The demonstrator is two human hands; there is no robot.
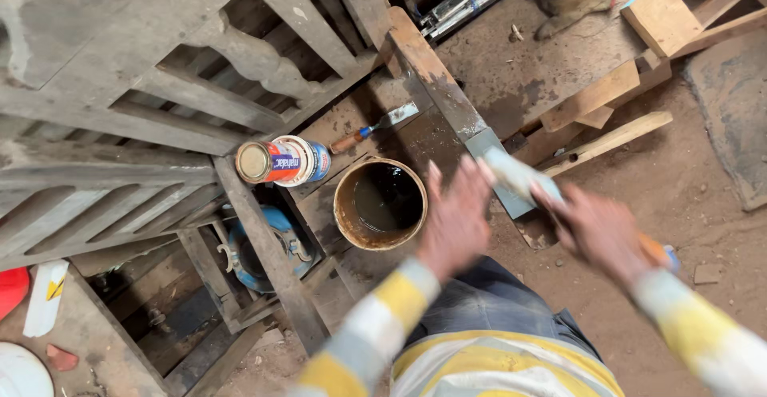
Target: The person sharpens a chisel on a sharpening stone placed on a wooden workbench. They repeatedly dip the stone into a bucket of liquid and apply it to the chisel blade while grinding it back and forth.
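Observation:
My right hand (601, 233) is closed around the orange handle of a putty knife (518, 175), whose pale smeared blade points up and left against the end of a grey wooden rail (435, 77). Blurred by motion, my left hand (455, 217) hovers with fingers spread just left of the blade and holds nothing. A rusty round tin (380, 203) with dark liquid inside stands right beside my left hand. A tin can (281, 161) lies on its side to the tin's left. Behind them lies a second putty knife (375, 127) with a brown handle.
Grey carved wooden frames (160, 69) fill the left half. A blue object (260, 245) sits beneath the slats. Loose timber offcuts (607, 97) and a board lie at the upper right on dirt ground. Red and white items (24, 309) rest at the lower left.

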